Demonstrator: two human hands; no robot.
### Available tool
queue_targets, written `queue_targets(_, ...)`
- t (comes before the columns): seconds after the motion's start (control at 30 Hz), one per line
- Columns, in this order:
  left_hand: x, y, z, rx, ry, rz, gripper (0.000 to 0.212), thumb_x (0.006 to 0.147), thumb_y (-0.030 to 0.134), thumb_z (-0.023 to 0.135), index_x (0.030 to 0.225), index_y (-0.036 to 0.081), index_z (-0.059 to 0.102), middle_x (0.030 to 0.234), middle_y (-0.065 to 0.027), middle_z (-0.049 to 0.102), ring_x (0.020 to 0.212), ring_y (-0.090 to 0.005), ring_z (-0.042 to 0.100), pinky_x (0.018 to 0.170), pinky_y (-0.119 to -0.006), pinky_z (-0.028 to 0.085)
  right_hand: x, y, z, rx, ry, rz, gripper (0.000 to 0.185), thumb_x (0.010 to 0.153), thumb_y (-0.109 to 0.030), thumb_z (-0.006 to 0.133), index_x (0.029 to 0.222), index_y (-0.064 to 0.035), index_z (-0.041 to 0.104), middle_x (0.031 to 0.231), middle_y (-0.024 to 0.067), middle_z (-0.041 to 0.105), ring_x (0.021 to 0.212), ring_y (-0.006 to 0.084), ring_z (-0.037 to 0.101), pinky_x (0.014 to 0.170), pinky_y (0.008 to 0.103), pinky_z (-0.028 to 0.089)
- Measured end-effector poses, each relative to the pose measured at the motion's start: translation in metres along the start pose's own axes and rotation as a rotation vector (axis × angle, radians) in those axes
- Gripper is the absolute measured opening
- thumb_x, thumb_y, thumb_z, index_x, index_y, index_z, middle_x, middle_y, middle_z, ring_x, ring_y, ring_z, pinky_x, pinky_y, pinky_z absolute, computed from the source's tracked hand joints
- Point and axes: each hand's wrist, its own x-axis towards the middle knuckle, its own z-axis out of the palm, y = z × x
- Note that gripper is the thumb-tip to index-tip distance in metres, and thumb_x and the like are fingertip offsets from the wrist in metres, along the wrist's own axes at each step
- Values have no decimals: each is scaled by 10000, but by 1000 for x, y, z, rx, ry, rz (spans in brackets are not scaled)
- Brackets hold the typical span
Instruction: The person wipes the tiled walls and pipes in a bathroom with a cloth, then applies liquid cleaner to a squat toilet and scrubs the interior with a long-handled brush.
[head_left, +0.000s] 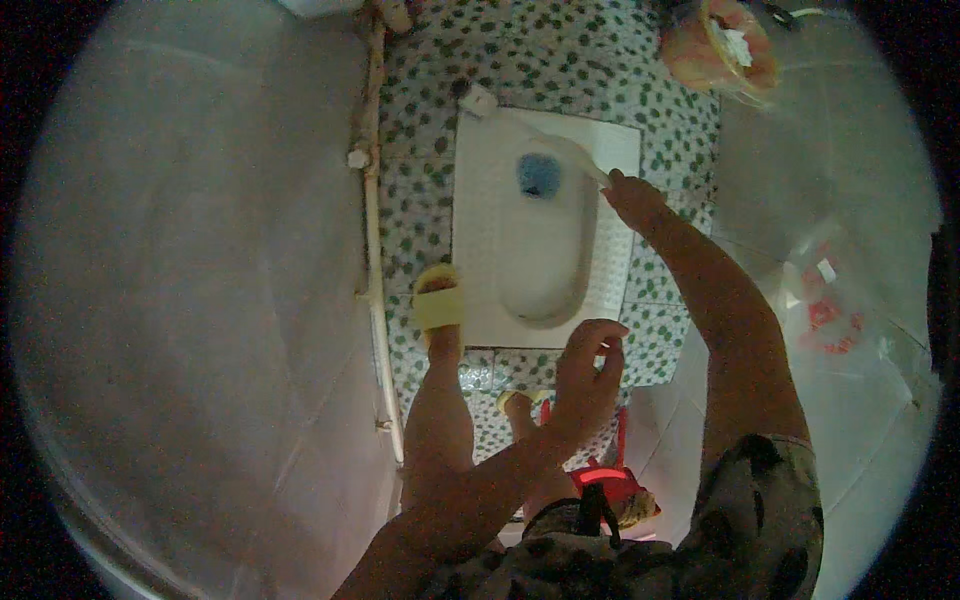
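Note:
My right hand grips the end of a long pale handle, apparently a toilet brush. It reaches left across the far end of a white ceramic squat toilet. Its blurred whitish head is at the pan's far left corner. Blue liquid colours the drain hole at the far end of the bowl. Over the near right edge of the pan, my left hand hovers with fingers loosely curled; a small gap separates thumb and forefinger, and I see nothing held.
A pale pipe runs along the left wall. At the far right stands a bag-lined waste bin containing paper. A clear plastic bag is against the right wall. Behind my left forearm is a red dustpan-like object. A yellow slipper is beside the pan.

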Motion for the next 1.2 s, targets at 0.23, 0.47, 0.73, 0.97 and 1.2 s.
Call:
queue_targets(0.23, -12, -8, -13, -88, 47, 11, 122, 789, -4, 459, 902, 25, 497, 863, -109, 516, 747, -192, 524, 648, -283, 442, 34, 44, -19, -69, 90, 26, 331, 835, -303, 414, 915, 10, 487, 699, 167, 559, 606, 315, 566, 554, 430, 464)
queue_targets(0.47, -16, -2, -16, -147, 86, -12, 123, 788, -13, 453, 896, 23, 501, 851, -110, 518, 741, -196, 519, 642, -284, 439, 19, -21, 62, 52, 145, -166, 326, 855, -299, 401, 1016, -17, 404, 884, 211, 544, 855, 340, 544, 727, 420, 435)
queue_targets(0.73, -18, 0, -11, -142, 75, -49, 114, 784, -9, 452, 884, 19, 498, 842, -115, 516, 738, -202, 516, 635, -288, 434, 47, 7, -14, -97, 146, -79, 299, 845, -274, 425, 997, -16, 421, 777, 177, 567, 636, 347, 564, 567, 450, 457)
queue_targets(0.97, -21, -4, -24, -61, 67, -42, 120, 784, -7, 452, 891, 13, 505, 848, -114, 520, 730, -204, 524, 647, -287, 435, 4, -62, 35, 187, -46, 18, 349, 850, -304, 407, 1041, -12, 409, 809, 196, 566, 777, 338, 563, 640, 429, 455)
queue_targets(1.2, -21, 2, -12, -133, 68, 6, 131, 777, -13, 460, 895, 15, 508, 855, -111, 521, 734, -213, 527, 657, -290, 438, -145, 16, 41, 18, -139, 151, 386, 838, -306, 451, 1027, 30, 454, 616, 152, 555, 535, 276, 559, 444, 362, 452)
